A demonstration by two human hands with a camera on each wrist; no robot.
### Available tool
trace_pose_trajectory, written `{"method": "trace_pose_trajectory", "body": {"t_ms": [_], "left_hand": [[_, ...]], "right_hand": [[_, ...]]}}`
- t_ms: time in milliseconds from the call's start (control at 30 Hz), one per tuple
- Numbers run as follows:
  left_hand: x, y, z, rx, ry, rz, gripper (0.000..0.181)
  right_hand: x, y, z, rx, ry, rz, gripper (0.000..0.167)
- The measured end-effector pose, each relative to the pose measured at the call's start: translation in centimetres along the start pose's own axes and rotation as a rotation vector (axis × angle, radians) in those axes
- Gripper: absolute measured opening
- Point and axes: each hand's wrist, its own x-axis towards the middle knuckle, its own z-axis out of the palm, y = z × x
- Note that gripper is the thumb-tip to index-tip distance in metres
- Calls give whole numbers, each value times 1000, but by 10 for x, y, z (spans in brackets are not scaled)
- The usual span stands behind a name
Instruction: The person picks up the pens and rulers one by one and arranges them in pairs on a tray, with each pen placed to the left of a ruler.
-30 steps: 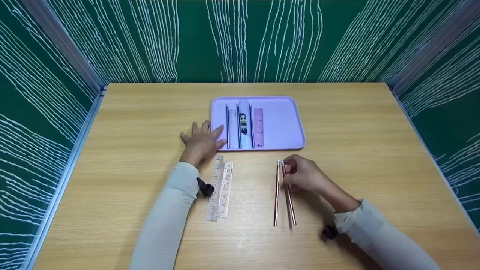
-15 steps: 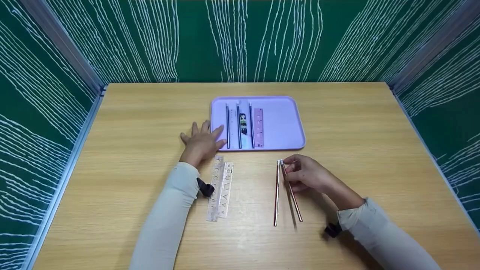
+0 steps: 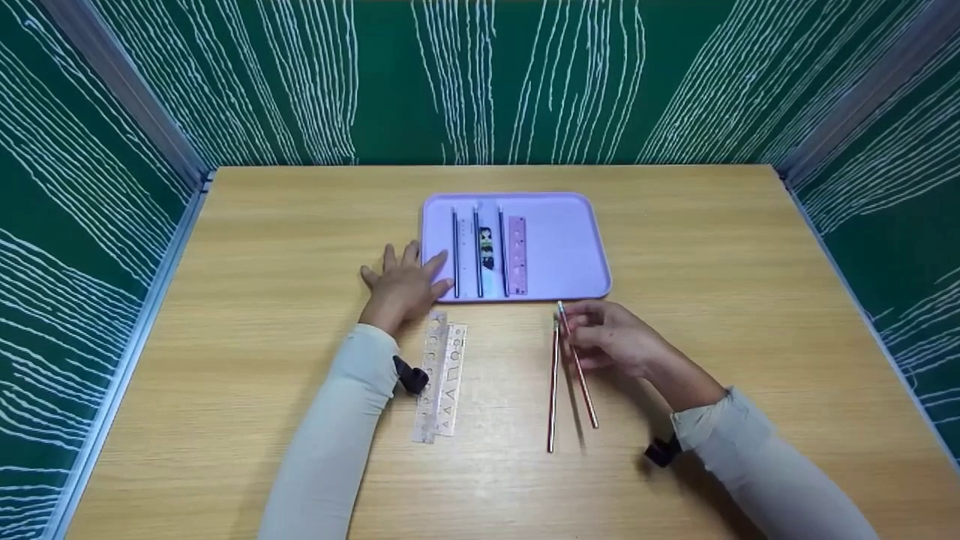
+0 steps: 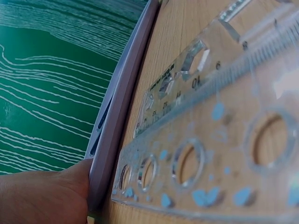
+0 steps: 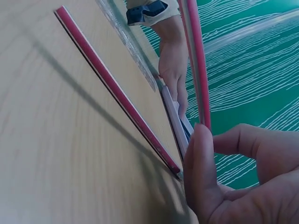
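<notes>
Head view: your right hand (image 3: 616, 342) pinches a red pencil (image 3: 583, 384), shifted nearer the tray (image 3: 562, 247), so it seems free of the table (image 3: 750, 300), your left hand (image 3: 405, 286) spread at the tray's edge.

Right clear ruler (image 4: 207, 74), near side: 8, 9, 10
Its edge print: too blurred
Pink ruler (image 3: 518, 279), far tray (image 3: 570, 247): marks too small
</notes>
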Motion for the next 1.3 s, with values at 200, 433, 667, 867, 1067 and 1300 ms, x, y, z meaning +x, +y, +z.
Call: {"method": "trace_pose_trajectory", "body": {"t_ms": [200,433,667,867,1067,1300], "left_hand": [[1,1,0,2,-16,-4,63],[1,1,0,1,-17,-10,63],[0,0,-1,-5,-12,-7,63],[-1,0,-1,-3,-14,-6,64],[0,0,0,4,-8,0,63],[0,0,-1,-19,-11,3,62]], "right_hand": [[10,-7,-2,13,38,-39,59],[23,-19,-5,42,65,-71,60],[39,-29,-8,69,98,-89,60],[55,-34,-9,82,125,-101,60],[68,-35,-11,82,154,-100,60],[79,-37,-15,81,172,-96,61]]}}
